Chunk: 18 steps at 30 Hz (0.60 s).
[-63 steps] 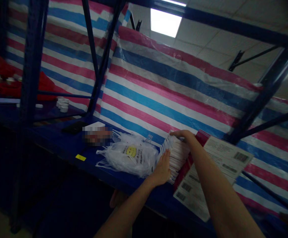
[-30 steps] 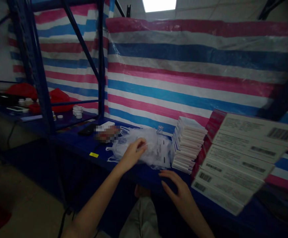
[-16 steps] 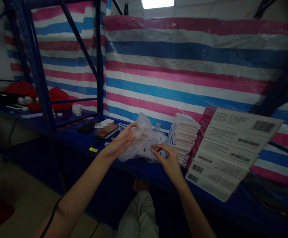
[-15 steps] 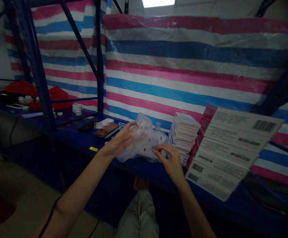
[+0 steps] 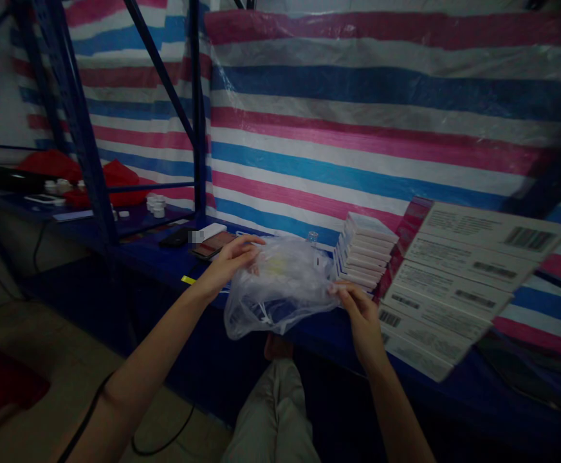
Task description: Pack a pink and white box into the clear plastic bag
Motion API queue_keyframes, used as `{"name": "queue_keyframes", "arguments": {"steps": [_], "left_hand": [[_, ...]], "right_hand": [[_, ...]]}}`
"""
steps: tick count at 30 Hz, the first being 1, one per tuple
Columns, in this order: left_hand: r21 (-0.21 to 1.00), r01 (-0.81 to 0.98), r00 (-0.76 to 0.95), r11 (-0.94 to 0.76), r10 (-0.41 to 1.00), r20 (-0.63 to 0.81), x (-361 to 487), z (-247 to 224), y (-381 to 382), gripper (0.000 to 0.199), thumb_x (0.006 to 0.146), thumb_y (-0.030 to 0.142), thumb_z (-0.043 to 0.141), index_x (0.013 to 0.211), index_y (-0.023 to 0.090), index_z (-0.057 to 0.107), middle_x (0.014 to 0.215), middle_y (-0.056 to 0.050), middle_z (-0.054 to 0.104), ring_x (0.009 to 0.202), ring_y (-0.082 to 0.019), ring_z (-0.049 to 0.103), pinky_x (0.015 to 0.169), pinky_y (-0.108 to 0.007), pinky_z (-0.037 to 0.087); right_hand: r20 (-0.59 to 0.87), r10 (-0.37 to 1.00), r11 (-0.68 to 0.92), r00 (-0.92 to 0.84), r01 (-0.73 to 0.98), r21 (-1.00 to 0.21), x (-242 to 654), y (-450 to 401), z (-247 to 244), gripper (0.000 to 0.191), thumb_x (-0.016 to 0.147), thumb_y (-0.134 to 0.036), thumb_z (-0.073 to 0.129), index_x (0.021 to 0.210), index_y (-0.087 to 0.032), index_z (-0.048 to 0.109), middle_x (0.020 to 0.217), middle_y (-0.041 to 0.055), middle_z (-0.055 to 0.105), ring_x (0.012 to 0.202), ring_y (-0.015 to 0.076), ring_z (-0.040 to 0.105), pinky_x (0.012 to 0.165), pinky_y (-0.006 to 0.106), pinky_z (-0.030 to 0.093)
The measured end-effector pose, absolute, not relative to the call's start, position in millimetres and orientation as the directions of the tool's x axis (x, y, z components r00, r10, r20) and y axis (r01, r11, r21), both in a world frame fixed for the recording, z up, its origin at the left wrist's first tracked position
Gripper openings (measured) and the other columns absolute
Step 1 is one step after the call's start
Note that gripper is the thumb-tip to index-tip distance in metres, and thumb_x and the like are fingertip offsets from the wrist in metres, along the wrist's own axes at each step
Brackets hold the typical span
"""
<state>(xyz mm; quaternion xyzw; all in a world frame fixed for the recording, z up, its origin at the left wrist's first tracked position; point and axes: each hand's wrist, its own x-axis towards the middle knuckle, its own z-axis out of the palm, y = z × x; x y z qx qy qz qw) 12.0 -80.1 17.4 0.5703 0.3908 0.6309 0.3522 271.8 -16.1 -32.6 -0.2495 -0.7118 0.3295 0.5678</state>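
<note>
A crumpled translucent plastic bag spreads between my two hands over the front edge of the blue shelf. The fingers of my left hand pinch its upper left side. At its right edge, my right hand grips the plastic between thumb and fingers. Something yellowish shows faintly through the bag. Just behind it stands a small clear glass item. Close to my right hand is a stack of thin white boxes.
Larger barcoded boxes are stacked on the right. Left of the bag lie a brown-screened device, a black object and a yellow tag. White jars stand farther left, beyond a blue upright post.
My hands have moved apart, my right hand going rightward. The bag is now spread wider and lower, with its near side hanging over the shelf edge. The view has shifted slightly.
</note>
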Motion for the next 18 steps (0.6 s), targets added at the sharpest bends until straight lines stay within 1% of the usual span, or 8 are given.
{"name": "queue_keyframes", "arguments": {"steps": [2,4,8,10,12,13,15,18], "left_hand": [[0.873,-0.02,-0.217,-0.487,0.855,0.472,10.8,19.6,-78.6,0.023,0.073,0.027,0.062,0.094,0.018,0.058,0.073,0.001,0.061,0.053,-0.008,0.054,0.05,-0.018,0.04],[0.855,-0.091,-0.314,-0.511,0.829,0.463,8.6,22.4,-77.8,0.023,0.071,0.025,0.065,0.092,0.018,0.058,0.074,0.002,0.061,0.053,-0.007,0.054,0.048,-0.016,0.038],[0.782,-0.36,-0.346,-0.509,0.851,0.395,2.4,27.6,-80.2,0.028,0.065,0.017,0.069,0.091,0.021,0.059,0.085,0.003,0.061,0.065,-0.007,0.057,0.055,-0.015,0.042],[0.71,-0.503,-0.318,-0.493,0.87,0.378,0.7,28.2,-82.4,0.026,0.066,0.018,0.068,0.089,0.022,0.058,0.09,0.003,0.061,0.073,-0.008,0.058,0.062,-0.017,0.045],[0.663,-0.599,-0.262,-0.45,0.892,0.369,1.2,26.1,-83.3,0.022,0.071,0.027,0.065,0.091,0.022,0.058,0.091,0.002,0.061,0.078,-0.01,0.059,0.069,-0.02,0.047],[0.674,-0.617,-0.215,-0.407,0.911,0.353,2.4,24.0,-83.0,0.023,0.074,0.033,0.063,0.094,0.022,0.058,0.091,0.001,0.061,0.079,-0.011,0.059,0.069,-0.022,0.048],[0.76,-0.588,-0.092,-0.276,0.957,0.276,6.5,18.1,-80.8,0.033,0.079,0.043,0.056,0.103,0.022,0.056,0.093,-0.002,0.061,0.077,-0.013,0.059,0.066,-0.023,0.048],[0.879,-0.47,0.083,-0.083,0.987,0.138,15.3,9.9,-76.6,0.042,0.081,0.048,0.049,0.117,0.024,0.049,0.097,-0.004,0.062,0.075,-0.014,0.06,0.063,-0.023,0.048]], "right_hand": [[0.618,0.753,0.625,-0.226,-0.049,-0.779,274.0,-16.9,-32.2,0.02,0.082,-0.037,0.051,0.077,-0.02,0.061,0.08,0.0017,0.061,0.081,0.0152,0.055,0.074,0.025,0.041],[0.601,0.766,0.601,-0.23,-0.076,-0.795,275.8,-18.2,-30.1,0.019,0.083,-0.036,0.05,0.079,-0.02,0.06,0.077,0.0011,0.061,0.078,0.0147,0.055,0.074,0.025,0.041],[0.581,0.786,0.577,-0.21,-0.087,-0.812,277.6,-15.6,-27.8,0.016,0.082,-0.036,0.053,0.08,-0.02,0.059,0.078,0.001,0.061,0.08,0.0148,0.055,0.078,0.025,0.04],[0.566,0.804,0.559,-0.182,-0.093,-0.824,276.8,-11.2,-30.5,0.017,0.081,-0.036,0.054,0.082,-0.02,0.059,0.083,0.0017,0.061,0.085,0.0156,0.055,0.08,0.026,0.039],[0.54,0.823,0.527,-0.178,-0.119,-0.842,274.4,-6.7,-35.2,0.018,0.079,-0.038,0.055,0.084,-0.02,0.059,0.087,0.0023,0.061,0.089,0.0165,0.055,0.082,0.027,0.039],[0.523,0.831,0.505,-0.188,-0.139,-0.852,272.8,-5.1,-37.8,0.019,0.079,-0.038,0.056,0.085,-0.02,0.058,0.087,0.0025,0.061,0.089,0.0169,0.055,0.082,0.027,0.039],[0.485,0.848,0.452,-0.215,-0.183,-0.873,268.7,-3.9,-42.4,0.021,0.077,-0.039,0.057,0.087,-0.021,0.058,0.088,0.0025,0.062,0.088,0.0173,0.056,0.082,0.028,0.04],[0.441,0.864,0.399,-0.243,-0.205,-0.894,262.1,-5.4,-46.9,0.023,0.074,-0.038,0.06,0.09,-0.022,0.057,0.087,0.0018,0.063,0.085,0.0171,0.057,0.081,0.029,0.042]]}}
